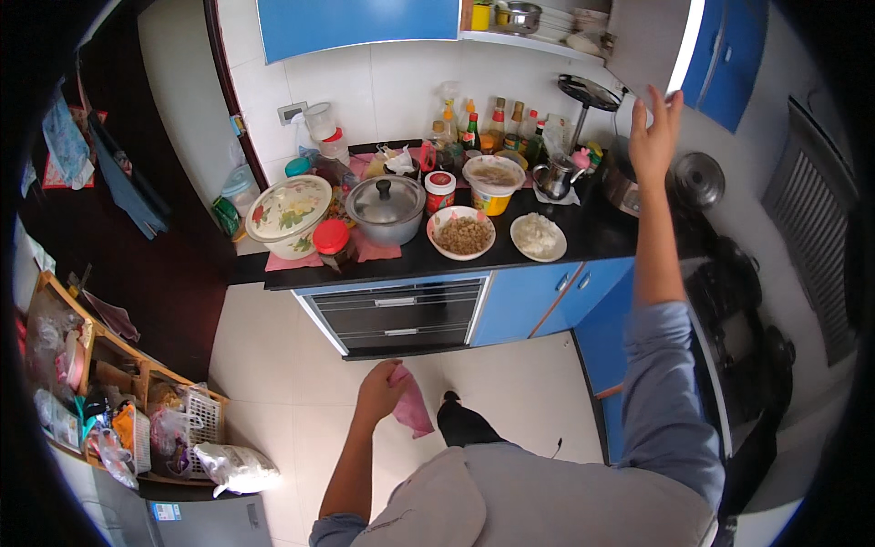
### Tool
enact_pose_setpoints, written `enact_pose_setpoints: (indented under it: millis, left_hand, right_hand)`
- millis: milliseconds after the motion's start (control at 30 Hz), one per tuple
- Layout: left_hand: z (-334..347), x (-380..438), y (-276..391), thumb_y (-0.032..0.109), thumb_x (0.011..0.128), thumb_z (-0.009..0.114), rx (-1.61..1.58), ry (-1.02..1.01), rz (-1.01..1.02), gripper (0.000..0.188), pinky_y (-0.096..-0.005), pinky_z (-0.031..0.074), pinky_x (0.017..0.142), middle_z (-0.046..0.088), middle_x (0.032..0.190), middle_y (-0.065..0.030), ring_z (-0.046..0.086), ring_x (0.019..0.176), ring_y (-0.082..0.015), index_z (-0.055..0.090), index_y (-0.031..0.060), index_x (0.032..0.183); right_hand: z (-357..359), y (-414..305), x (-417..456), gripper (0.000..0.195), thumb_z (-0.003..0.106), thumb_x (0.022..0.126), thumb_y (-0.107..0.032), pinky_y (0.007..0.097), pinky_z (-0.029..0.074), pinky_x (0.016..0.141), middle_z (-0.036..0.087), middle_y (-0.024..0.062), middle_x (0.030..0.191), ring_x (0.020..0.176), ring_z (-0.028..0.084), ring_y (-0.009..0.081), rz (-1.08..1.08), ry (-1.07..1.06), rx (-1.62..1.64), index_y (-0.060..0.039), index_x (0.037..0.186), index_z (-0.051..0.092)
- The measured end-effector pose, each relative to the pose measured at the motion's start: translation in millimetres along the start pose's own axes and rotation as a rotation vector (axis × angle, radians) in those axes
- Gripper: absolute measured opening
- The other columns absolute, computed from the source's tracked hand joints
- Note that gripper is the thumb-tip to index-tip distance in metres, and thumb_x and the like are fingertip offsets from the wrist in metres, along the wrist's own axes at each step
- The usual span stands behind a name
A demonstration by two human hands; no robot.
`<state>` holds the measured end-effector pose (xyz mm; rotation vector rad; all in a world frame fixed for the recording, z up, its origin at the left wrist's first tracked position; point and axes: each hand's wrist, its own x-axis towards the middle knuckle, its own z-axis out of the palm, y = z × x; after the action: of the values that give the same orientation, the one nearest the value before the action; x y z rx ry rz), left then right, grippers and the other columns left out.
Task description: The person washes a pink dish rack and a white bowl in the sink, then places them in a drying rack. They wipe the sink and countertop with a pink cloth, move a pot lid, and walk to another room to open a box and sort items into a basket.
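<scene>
A pink cloth [412, 405] hangs from my left hand [380, 391], which grips its upper end over the floor in front of the drawers. My right hand [655, 140] is raised high on the right, fingers apart, at the lower edge of an open wall cabinet door [646, 48]. Whether the fingertips touch that door I cannot tell. Inside the cabinet, a steel pot [523, 18] and stacked dishes show on the shelf. On the black counter [595, 236] below stand a bowl of brown crumbly food [465, 234] and a plate of white food [539, 236].
A lidded pot [385, 210], a floral lidded basin [290, 215] and a red-lidded jar [333, 245] stand near the counter's front edge. Sauce bottles [497, 122] line the wall. A gas stove [731, 301] lies right; a wooden shelf unit [142, 372] with bags stands left.
</scene>
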<state>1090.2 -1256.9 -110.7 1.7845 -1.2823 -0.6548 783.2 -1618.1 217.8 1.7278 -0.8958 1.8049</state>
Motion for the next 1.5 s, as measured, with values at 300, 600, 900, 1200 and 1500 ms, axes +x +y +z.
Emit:
enact_pose_setpoints:
  millis: [300, 600, 900, 1200, 1500]
  left_hand:
    - [-13, 157, -4, 0.029, 0.081, 0.068, -0.243, -0.054, -0.200, 0.033, -0.0285, 0.045, 0.062, 0.061, 0.076, -0.0095, 0.056, 0.070, -0.0151, 0.059, -0.0019, 0.087]
    - [-13, 245, 3, 0.030, 0.083, 0.065, -0.363, -0.054, -0.255, 0.028, -0.0268, 0.043, 0.063, 0.056, 0.075, -0.0030, 0.050, 0.070, -0.0106, 0.056, 0.0031, 0.083]
    - [5, 305, 1, 0.038, 0.088, 0.060, -0.408, -0.468, -0.383, 0.037, -0.0275, 0.046, 0.064, 0.064, 0.082, -0.0078, 0.054, 0.069, -0.0116, 0.056, 0.0013, 0.088]
    - [53, 343, 12, 0.037, 0.090, 0.055, -0.473, -0.429, -0.525, 0.036, -0.0268, 0.044, 0.061, 0.060, 0.076, -0.0031, 0.052, 0.066, -0.0117, 0.056, 0.0010, 0.090]
    - [110, 340, 26, 0.017, 0.079, 0.060, -0.411, -0.094, -0.531, 0.015, -0.0254, 0.039, 0.055, 0.052, 0.070, -0.0002, 0.046, 0.060, -0.0090, 0.057, 0.0027, 0.080]
  right_hand:
    - [164, -69, 17, 0.051, 0.062, 0.068, 0.003, 0.0421, 0.041, 0.087, 0.047, 0.0189, 0.122, 0.103, 0.047, 0.0359, -0.305, 0.128, 0.138, -0.0155, 0.115, 0.059]
    - [262, -91, 13, 0.058, 0.062, 0.072, 0.002, 0.0442, 0.038, 0.096, 0.041, 0.0225, 0.131, 0.116, 0.044, 0.0393, -0.304, -0.119, 0.093, -0.0128, 0.127, 0.049]
    - [121, 72, -209, 0.022, 0.051, 0.094, -0.012, 0.0237, 0.048, 0.064, 0.061, 0.0025, 0.082, 0.073, 0.058, 0.0105, 0.936, -0.454, 0.478, -0.0033, 0.114, 0.056]
    - [63, 87, -388, 0.032, 0.043, 0.094, -0.034, 0.0331, 0.053, 0.052, 0.061, 0.0132, 0.080, 0.061, 0.062, 0.0206, 1.937, -0.533, 0.315, -0.0044, 0.108, 0.047]
    - [59, 161, -396, 0.018, 0.041, 0.092, -0.014, 0.0319, 0.055, 0.044, 0.059, 0.0141, 0.069, 0.051, 0.061, 0.0212, 1.663, -0.514, 0.298, 0.0014, 0.098, 0.048]
